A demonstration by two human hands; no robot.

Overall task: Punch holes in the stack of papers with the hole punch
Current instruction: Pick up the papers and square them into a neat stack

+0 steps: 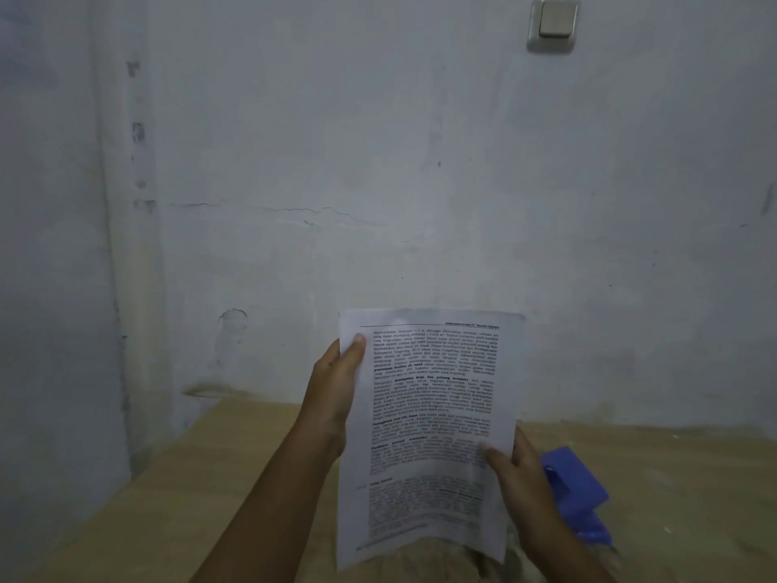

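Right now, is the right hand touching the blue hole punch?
Cannot tell. In the head view the right hand overlaps the hole punch, hiding any gap.

The single head view looks forward and slightly down from close behind both hands, taking in the wall beyond them and the wooden table beneath.

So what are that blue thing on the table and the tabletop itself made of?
The blue hole punch looks like moulded plastic: even, saturated colour, soft matte sheen, rounded edges. Any metal parts are hidden behind the right hand. The table appears to be wood or a wood-look laminate: pale tan with faint grain streaks and a dull finish. Blur leaves which one open.
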